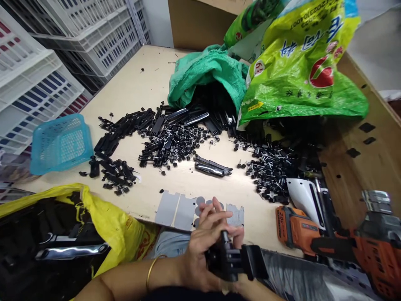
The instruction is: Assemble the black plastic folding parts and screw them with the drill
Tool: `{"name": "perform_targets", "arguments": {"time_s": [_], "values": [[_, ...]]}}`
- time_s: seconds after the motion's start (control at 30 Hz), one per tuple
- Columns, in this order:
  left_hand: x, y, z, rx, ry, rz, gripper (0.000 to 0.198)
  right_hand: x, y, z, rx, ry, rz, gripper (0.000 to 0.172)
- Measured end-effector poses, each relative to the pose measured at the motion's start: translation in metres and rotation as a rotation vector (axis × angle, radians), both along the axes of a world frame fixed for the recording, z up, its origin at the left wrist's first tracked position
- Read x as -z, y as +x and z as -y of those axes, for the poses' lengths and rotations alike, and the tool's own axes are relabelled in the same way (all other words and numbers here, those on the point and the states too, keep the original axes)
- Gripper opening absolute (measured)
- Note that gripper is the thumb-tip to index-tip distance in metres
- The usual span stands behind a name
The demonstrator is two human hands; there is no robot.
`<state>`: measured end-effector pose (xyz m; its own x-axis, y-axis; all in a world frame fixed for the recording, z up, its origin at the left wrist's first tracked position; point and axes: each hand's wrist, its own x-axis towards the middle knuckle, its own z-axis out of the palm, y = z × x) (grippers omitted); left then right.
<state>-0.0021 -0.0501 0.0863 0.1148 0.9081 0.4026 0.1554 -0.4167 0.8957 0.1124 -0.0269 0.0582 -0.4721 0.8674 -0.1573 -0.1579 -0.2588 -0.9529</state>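
Note:
My left hand (200, 255), with a gold bangle at the wrist, is at the table's front edge, its fingers bent around a black plastic part (230, 261). This part has a bracket-like flap at its right side, and its exact kind is unclear. My right hand (239, 238) meets the left one at the part; most of it is hidden behind the part and the left fingers. Beneath the fingers lie grey flat pads (184, 211) on the table edge. Beyond them rests a black and chrome handle-like piece (211, 166).
Piles of small black pieces with metal pins (175, 144) spread across the table (150, 79). A green sack (206, 75) spills black parts. Orange power tools (297, 230) lie right. A blue basket (62, 144) and yellow bag (115, 221) are left, near white crates (34, 100).

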Motion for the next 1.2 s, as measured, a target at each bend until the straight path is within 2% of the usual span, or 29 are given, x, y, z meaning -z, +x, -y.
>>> {"name": "perform_targets", "arguments": {"time_s": [0.07,0.1,0.17,0.2,0.23,0.27,0.33,0.43,0.5,0.57,0.63,0.7,0.8,0.87,0.97,1.07,1.13,1.2], "values": [[0.005,-0.004,-0.010,0.022,0.059,-0.062,0.069,0.015,-0.008,-0.011,0.032,0.025,-0.023,0.084],[0.010,-0.007,-0.017,-0.005,0.107,-0.095,0.066,0.021,-0.007,-0.024,0.069,0.075,0.026,0.076],[0.029,-0.014,-0.033,-0.113,0.217,-0.206,0.060,0.031,-0.001,-0.061,0.146,0.278,0.293,0.053],[0.041,-0.017,-0.041,-0.162,0.269,-0.299,0.058,0.035,0.004,-0.084,0.195,0.442,0.488,0.046],[0.055,-0.020,-0.051,-0.195,0.320,-0.409,0.056,0.040,0.009,-0.108,0.214,0.598,0.654,0.047],[0.069,-0.022,-0.060,-0.212,0.366,-0.524,0.054,0.045,0.013,-0.132,0.136,0.719,0.774,0.047],[0.094,-0.023,-0.080,-0.217,0.444,-0.744,0.049,0.055,0.017,-0.172,-0.078,0.852,0.878,0.037],[0.113,-0.019,-0.109,-0.198,0.442,-1.026,0.046,0.062,0.019,-0.211,-0.269,0.884,0.851,0.027],[0.113,-0.014,-0.127,-0.164,0.369,-1.120,0.059,0.058,0.022,-0.228,-0.341,0.845,0.800,0.025],[0.106,-0.010,-0.140,-0.124,0.289,-1.138,0.078,0.046,0.024,-0.245,-0.455,0.755,0.786,0.024],[0.099,-0.005,-0.150,-0.095,0.204,-1.140,0.087,0.032,0.019,-0.266,-0.492,0.666,0.863,0.024],[0.096,-0.002,-0.155,-0.066,0.129,-1.157,0.087,0.021,0.004,-0.289,-0.345,0.652,1.017,0.024],[0.098,0.000,-0.158,-0.046,0.084,-1.169,0.082,0.017,-0.032,-0.323,0.007,0.707,1.242,0.025],[0.100,-0.002,-0.160,-0.043,0.103,-1.155,0.081,0.021,-0.057,-0.339,0.082,0.670,1.352,0.031],[0.100,-0.007,-0.166,-0.026,0.127,-1.126,0.081,0.026,-0.081,-0.352,0.074,0.541,1.455,0.038],[0.095,-0.010,-0.172,0.000,0.097,-1.089,0.080,0.017,-0.081,-0.356,0.149,0.489,1.443,0.035],[0.089,-0.010,-0.174,-0.005,0.086,-1.034,0.081,0.005,-0.068,-0.353,0.235,0.539,1.404,0.034],[0.080,-0.012,-0.172,-0.054,0.109,-0.949,0.079,-0.010,-0.043,-0.341,0.307,0.656,1.360,0.034]]}}
